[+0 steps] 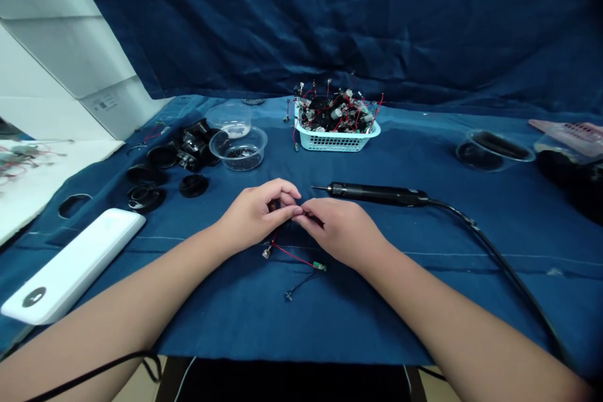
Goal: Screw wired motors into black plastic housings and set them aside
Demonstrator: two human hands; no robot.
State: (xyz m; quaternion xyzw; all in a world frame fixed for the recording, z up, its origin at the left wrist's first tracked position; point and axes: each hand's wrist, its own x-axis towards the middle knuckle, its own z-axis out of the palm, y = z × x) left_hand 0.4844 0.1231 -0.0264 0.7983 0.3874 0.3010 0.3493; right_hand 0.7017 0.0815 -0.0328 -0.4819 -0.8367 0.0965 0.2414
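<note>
My left hand (264, 210) and my right hand (342, 226) meet over the middle of the cloth, both closed, their thumbs and fingertips pinched together. What they pinch is small and mostly hidden; something dark shows inside the curl of my left fingers. From below my left hand trails a red wire (293, 255), leading to a small green circuit board (319, 266). Near it hangs a metal contact piece (266, 252). A dark wire runs from the board towards a small dark end piece (289, 295) on the cloth. Just beyond my right hand lies a black electric screwdriver (379, 193), its bit pointing left.
A light-blue basket (336, 142) at the back holds wired parts. Clear tubs (245, 162) and black round parts (193, 184) stand left, near a white oblong device (75, 267). Another tub (494, 154) is at right. The screwdriver's cable (504, 260) curves towards the front right.
</note>
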